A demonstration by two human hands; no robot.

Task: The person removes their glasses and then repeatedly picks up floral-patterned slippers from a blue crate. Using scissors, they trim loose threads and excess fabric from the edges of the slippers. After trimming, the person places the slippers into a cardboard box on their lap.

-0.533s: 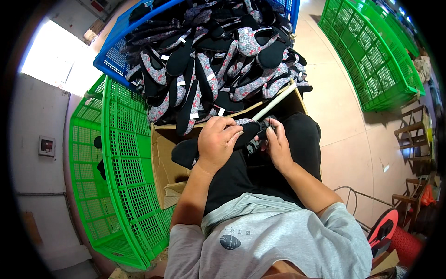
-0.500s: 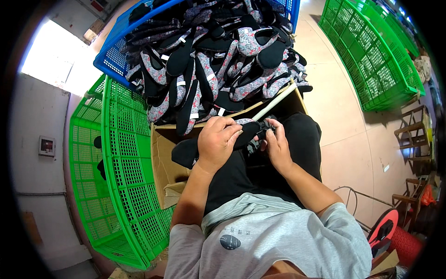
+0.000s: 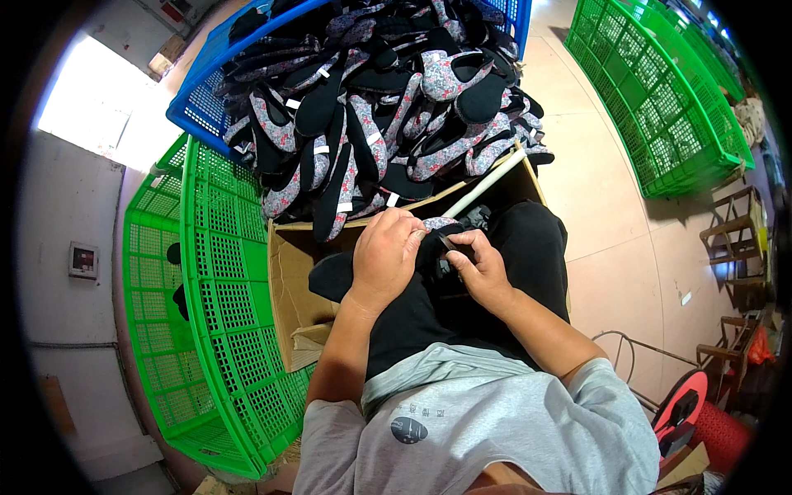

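Note:
My left hand (image 3: 386, 257) is closed around a slipper (image 3: 332, 276) with a black sole and a floral upper, held over my lap. Its black end sticks out to the left of the hand, and a bit of the floral cloth shows between my hands. My right hand (image 3: 483, 268) is closed at the slipper's other end, thumb and forefinger pinching a thin, dark, shiny piece (image 3: 448, 242) against the black part. What that piece is cannot be made out. Just ahead lies a big heap of similar floral and black slippers (image 3: 375, 136), some with white tags.
The heap fills a blue crate (image 3: 198, 107) and spills toward an open cardboard box (image 3: 289, 280) by my knees. A pale rod (image 3: 487, 183) leans across the box. Green crates (image 3: 239, 297) stand at left, another green crate (image 3: 643, 91) at far right, with wooden stools (image 3: 734, 239) nearer.
My right hand has turned and drawn slightly back toward me, now pinching the thin dark piece. The slipper's near end has shifted a little; my left hand keeps its hold.

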